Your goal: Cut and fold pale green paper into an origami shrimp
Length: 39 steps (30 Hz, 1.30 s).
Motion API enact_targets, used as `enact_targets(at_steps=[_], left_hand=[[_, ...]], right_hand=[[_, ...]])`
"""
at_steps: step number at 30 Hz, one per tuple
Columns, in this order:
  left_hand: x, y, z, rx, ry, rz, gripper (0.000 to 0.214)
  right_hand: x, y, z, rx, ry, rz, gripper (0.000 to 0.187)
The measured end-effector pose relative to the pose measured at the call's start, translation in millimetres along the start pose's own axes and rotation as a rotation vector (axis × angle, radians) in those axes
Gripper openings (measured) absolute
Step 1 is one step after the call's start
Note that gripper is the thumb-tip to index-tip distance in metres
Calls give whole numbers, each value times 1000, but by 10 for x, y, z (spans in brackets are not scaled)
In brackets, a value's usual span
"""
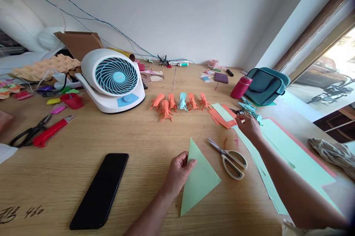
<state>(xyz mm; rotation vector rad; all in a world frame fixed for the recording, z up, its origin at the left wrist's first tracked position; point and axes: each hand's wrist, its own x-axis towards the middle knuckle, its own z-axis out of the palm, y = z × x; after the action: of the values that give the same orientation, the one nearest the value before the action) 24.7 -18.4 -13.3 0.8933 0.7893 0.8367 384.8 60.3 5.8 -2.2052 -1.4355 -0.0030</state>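
Observation:
My left hand [179, 171] pinches the left edge of a light green paper triangle [200, 180] that lies flat on the wooden table [133, 143]. My right hand [249, 126] reaches out to the right, fingers closed on the end of a light green paper strip [251, 147] beside a stack of orange and green paper pieces [223, 116]. Grey-handled scissors [230, 156] lie between my two hands. Further back stands a row of small folded paper figures [179, 103], mostly orange, one light blue.
A black phone [101, 190] lies front left. A white and blue desk fan [113, 81] stands at the back left, with red-handled cutters [51, 130] and black scissors [27, 134] nearby. Large green sheets [294, 154], a red bottle [240, 87] and a teal bag [264, 84] are on the right.

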Motion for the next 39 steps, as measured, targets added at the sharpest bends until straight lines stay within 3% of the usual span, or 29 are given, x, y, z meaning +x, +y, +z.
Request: enact_targets(at_steps=[5,9,11,13,15,19,22,29,39], left_hand=[[11,-22,-1,-66,2,31,37],[8,14,-21,-91,31,53,35],[9,21,-24,-109,49,68,34],[15,11,-20,-134,67,84,34],[23,-11,-13,-164,86,103,34],[39,-42,-16,-223,119,135,32],[47,-33,-29,-265,124,136,31],[54,2,-36,-341,110,113,32],[125,45,-171,-407,172,84,38]], right_hand=[[-657,-181,-132,79,32,-89,32],[-1270,-519,-285,212,-9,-118,36],[-1570,-741,-347,301,-134,-143,38],[-1819,-948,-375,514,-376,-126,43],[-1991,-1095,-357,619,-471,-81,47],[-2115,-1189,-226,803,-571,1,46],[-2129,-1208,-133,865,-559,36,38],[-2300,-1335,67,959,-548,79,42],[-2473,-1260,146,999,-348,166,45]])
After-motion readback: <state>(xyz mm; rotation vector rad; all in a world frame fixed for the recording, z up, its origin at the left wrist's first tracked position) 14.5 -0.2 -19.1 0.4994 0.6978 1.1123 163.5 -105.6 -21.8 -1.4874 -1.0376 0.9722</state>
